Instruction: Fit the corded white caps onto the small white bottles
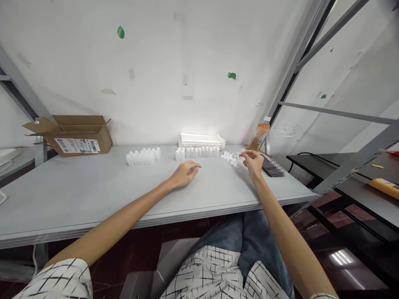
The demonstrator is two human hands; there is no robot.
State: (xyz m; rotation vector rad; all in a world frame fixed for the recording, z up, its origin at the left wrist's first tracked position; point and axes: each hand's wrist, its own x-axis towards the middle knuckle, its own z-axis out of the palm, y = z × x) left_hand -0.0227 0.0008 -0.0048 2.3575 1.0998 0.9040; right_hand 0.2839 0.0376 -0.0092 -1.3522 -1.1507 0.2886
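Hands: my left hand [185, 174] lies loose on the surface [62, 199], fingers lightly curled, nothing visible in it. My right hand [253, 162] is raised, thumb and fingers pinched narrow; whether a piece sits in the pinch is too small to tell.

Things at my right hand: a loose heap of small white plastic pieces [231, 158] lies just beside my fingertips, at the end of a row of white plastic bottles [199, 152].

Containers: the row stands upright, and a second bunch of white plastic bottles [143, 157] sits further left, toward my left hand. I cannot tell what is in any of them. A clear drink bottle [258, 135] holds orange liquid. The open cardboard box [79, 132], flaps up, carries a shipping label [77, 145]; its inside is hidden.

Rest: a stack of white trays [202, 140] sits behind the row, a dark phone [272, 167] lies near my right hand, and a grey metal frame [296, 62] rises at the right.
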